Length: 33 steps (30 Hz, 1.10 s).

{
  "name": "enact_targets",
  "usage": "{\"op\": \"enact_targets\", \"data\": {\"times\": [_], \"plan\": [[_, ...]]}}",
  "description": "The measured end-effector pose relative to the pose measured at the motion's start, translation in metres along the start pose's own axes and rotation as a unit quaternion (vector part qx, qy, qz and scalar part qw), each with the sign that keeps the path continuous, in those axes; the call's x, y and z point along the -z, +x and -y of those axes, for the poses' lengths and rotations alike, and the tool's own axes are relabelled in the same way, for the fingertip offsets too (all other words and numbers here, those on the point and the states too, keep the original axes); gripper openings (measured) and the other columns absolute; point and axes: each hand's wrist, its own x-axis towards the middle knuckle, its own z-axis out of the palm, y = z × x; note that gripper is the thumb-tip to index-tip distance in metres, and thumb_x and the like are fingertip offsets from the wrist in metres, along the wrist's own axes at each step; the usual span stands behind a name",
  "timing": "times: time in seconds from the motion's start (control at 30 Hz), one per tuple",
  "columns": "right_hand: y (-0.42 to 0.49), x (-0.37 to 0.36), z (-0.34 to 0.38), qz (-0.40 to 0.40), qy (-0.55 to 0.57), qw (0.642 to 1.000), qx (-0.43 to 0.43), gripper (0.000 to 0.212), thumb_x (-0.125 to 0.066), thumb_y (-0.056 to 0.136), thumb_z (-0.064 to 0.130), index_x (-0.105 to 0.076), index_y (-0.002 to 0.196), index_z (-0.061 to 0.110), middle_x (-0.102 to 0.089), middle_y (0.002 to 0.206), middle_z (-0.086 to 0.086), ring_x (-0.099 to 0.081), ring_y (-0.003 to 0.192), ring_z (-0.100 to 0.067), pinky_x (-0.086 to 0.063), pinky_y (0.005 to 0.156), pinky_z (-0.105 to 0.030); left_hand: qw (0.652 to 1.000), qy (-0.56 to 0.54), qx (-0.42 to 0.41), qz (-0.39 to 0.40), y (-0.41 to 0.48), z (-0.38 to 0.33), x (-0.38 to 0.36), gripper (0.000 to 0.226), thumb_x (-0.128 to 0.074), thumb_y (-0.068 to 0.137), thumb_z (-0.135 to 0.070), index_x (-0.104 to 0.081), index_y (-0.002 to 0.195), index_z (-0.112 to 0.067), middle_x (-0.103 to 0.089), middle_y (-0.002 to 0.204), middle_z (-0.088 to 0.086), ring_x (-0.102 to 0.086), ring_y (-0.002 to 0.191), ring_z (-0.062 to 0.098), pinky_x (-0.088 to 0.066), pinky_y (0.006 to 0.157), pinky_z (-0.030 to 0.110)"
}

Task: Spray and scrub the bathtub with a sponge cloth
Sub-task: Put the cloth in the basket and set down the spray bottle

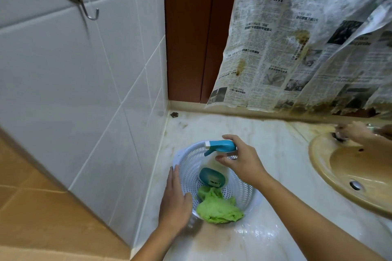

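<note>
Two hands: we steady the white perforated plastic basket [252,199] with a flat left hand [176,203] while the right hand [244,163] grips the teal-headed spray bottle [222,146].

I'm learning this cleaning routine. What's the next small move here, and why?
Probably lift the spray bottle straight up out of the basket. The right hand grips its teal head, and the left hand rests on the basket's rim, seemingly steadying it. The green cloth lies in the basket, so it could follow.
</note>
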Motion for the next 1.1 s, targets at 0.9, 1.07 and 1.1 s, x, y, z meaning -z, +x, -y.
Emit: {"op": "enact_targets", "data": {"times": [0.9,1.07,1.1], "plan": [[-0.087,-0.036,-0.09,-0.062,-0.183,0.968,-0.162,0.061,-0.023,0.111,0.033,0.003,0.164,0.018,0.015,0.171,-0.002,0.015,0.158,-0.028,0.001,0.126,-0.052,0.936,0.29,-0.197,-0.029,-0.001,0.031,-0.007,0.086,-0.02,0.104,-0.068,-0.038,0.159,-0.004,-0.024,0.171,0.009,-0.01,0.161,0.022,-0.009,0.127,0.045],[-0.045,-0.03,-0.09,-0.029,-0.137,0.978,-0.153,0.06,-0.022,0.111,0.037,0.004,0.164,0.025,0.013,0.171,0.006,0.014,0.158,-0.023,-0.001,0.126,-0.054,0.935,0.314,-0.157,-0.051,0.009,0.022,-0.005,0.088,-0.021,0.103,-0.072,-0.045,0.155,-0.004,-0.033,0.168,0.008,-0.012,0.16,0.021,-0.006,0.126,0.044],[-0.036,-0.029,-0.09,-0.022,-0.131,0.98,-0.148,0.059,-0.022,0.112,0.037,0.004,0.164,0.025,0.012,0.171,0.007,0.014,0.158,-0.022,-0.003,0.127,-0.054,0.934,0.317,-0.151,-0.058,0.011,0.021,-0.004,0.088,-0.022,0.103,-0.071,-0.047,0.154,-0.004,-0.035,0.167,0.008,-0.015,0.16,0.022,-0.006,0.126,0.045]]}}
